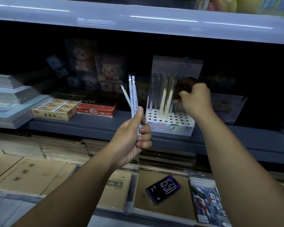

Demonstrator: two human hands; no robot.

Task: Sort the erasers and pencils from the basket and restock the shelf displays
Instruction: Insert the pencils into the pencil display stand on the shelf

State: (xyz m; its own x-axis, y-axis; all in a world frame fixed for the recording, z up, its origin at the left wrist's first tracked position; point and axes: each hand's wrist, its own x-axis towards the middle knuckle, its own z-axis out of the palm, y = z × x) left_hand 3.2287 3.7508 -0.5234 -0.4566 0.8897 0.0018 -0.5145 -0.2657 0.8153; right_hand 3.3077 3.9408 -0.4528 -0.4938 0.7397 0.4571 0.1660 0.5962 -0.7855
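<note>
My left hand grips three pale patterned pencils upright, eraser ends up, in front of the middle shelf. To the right stands a white pencil display stand with a grid of holes; several pencils stand in its back rows. My right hand is curled over the stand's right back part, fingers pinched near a pencil there; the grip itself is in shadow. A yellow box of erasers and a red 2B box lie left of the stand.
Stacked notebooks fill the shelf's left end. Character-print packs stand at the back. On the lower shelf lie brown exercise books, a phone showing 15:58 and a colourful book. An upper shelf edge overhangs.
</note>
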